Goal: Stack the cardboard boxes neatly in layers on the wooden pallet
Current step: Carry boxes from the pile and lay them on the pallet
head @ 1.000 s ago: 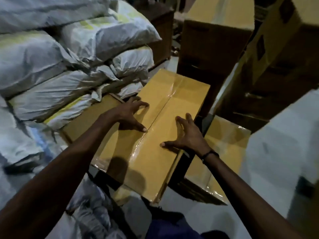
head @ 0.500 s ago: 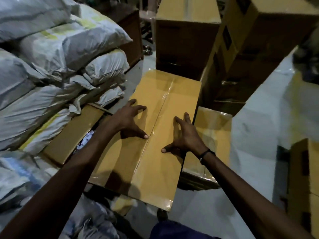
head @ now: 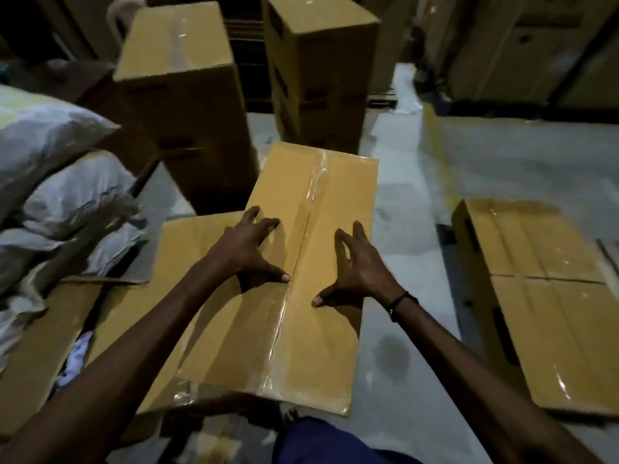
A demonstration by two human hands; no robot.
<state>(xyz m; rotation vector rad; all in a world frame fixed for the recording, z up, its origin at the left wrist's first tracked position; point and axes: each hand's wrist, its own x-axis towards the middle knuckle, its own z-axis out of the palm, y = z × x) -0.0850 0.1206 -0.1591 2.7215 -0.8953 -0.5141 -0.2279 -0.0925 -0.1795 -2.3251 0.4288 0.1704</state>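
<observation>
Two hands lie on top of one long cardboard box (head: 301, 279), fingers spread and straight, palms down. Left hand (head: 248, 249) sits left of the taped centre seam, thumb tip just beside the seam. Right hand (head: 358, 272) sits right of the seam near the box's right edge; black band (head: 400, 301) on that wrist. Neither hand curls round anything, both flat on the lid.

Containers: all boxes seen are closed, contents not visible. The long cardboard box is sealed with clear glossy tape (head: 303, 236) running lengthwise down the middle, more tape across the near end. Colour tan-yellow, surface smooth, corners square, near right corner slightly scuffed. It lies lengthwise away from the person, its left side overlapping a second flat box (head: 187, 239) that lies lower and to the left. Whether a pallet is beneath cannot be told.

Right, well apart across pale floor (head: 412, 209): a low pair of taped boxes (head: 549, 296) side by side, dark handle slots on the near wall. Behind: two tall box stacks, left stack (head: 187, 102) and right stack (head: 318, 68), upright, a gap between them. More cartons (head: 536, 45) far right, blurred.

Left edge: white woven sacks (head: 57, 182) piled, bulging, closed. A loose cardboard sheet (head: 37, 346) lies under their lower edge. Blue cloth (head: 321, 440) at the bottom of the frame, the person's clothing.
</observation>
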